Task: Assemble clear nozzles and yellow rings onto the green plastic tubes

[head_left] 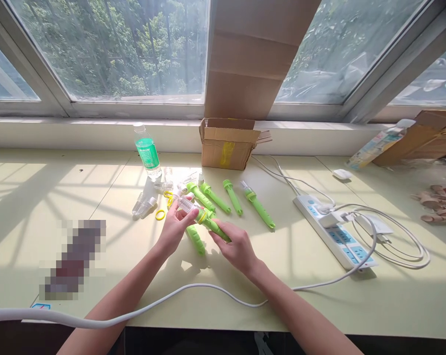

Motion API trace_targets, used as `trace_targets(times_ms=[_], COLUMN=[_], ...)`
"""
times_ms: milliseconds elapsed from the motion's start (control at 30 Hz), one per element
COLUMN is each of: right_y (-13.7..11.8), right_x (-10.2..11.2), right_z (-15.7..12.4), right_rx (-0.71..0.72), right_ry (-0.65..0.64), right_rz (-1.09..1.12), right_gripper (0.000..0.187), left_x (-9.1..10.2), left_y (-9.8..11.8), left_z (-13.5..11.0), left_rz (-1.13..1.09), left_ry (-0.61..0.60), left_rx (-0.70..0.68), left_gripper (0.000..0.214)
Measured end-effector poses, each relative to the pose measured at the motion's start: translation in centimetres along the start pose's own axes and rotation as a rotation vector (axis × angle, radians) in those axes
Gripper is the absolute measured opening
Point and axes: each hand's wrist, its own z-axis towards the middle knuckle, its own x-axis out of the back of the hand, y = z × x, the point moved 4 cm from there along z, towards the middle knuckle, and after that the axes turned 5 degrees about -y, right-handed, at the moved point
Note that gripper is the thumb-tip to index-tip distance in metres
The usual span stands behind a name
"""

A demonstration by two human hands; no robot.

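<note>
The left hand [176, 228] is closed around a clear tube [186, 204]; the right hand [237, 245] is clamped on a green handle [214, 227]. Tube and handle lie in one line between the hands, the long axis slanting from far left to near right. The joint sits closer to the left thumb. Another handle [196, 240] lies just beneath; a yellow ring [159, 214] lies left of the left hand.

Handles [260, 209] are lime green, rings [156, 215] yellow, the carton [212, 152] brown, the table [319, 308] pale yellow, shadow-striped.
</note>
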Motion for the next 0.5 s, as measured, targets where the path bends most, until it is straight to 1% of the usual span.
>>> trace_targets(times_ms=[100,200,300,367,433,500], right_y=[0.1,-0.5,-1.0,-1.0,-1.0,-0.8], right_x=[-0.1,0.0,-0.2,-0.5,-0.9,-1.1], right_z=[-0.1,0.0,0.1,0.0,-0.1,-0.3], right_rx=[0.002,-0.055,-0.200,-0.334,-0.477,-0.578], right_ry=[-0.008,-0.071,-0.189,-0.307,-0.451,-0.576], right_rz=[-0.041,0.106,0.454,0.724,0.962,1.116], right_gripper=[0.028,0.025,0.036,0.045,0.046,0.042], left_x=[0.0,0.0,0.0,0.1,0.2,0.2], left_y=[-0.1,-0.1,0.1,0.2,0.4,0.5], left_z=[0.0,0.1,0.1,0.1,0.1,0.1], left_rz=[-0.018,-0.039,-0.035,-0.040,-0.045,-0.047], left_ry=[-0.013,-0.046,-0.066,-0.087,-0.122,-0.148], left_rx=[0.029,0.011,-0.015,-0.031,-0.051,-0.067], left_gripper=[0.061,0.061,0.057,0.054,0.051,0.047])
